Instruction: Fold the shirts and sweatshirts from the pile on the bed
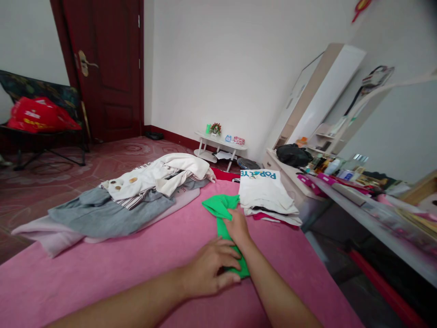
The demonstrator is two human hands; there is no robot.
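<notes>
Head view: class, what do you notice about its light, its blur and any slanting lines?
Head view: soft light on the wall, no strong glare; head view, centre: green cloth clearly outlined; head view, sides: door edge and mirror slant, suggesting wide-angle distortion; head view, top right: red ornament blurred, corner darkened.

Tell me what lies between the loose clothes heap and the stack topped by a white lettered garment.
The head view shows a green garment, held in the right hand, on the pink cover, and red fabric farther back.

A home, shown by the mirror [403, 118], cosmetics [346, 175] and folding chair [68, 97].
</notes>
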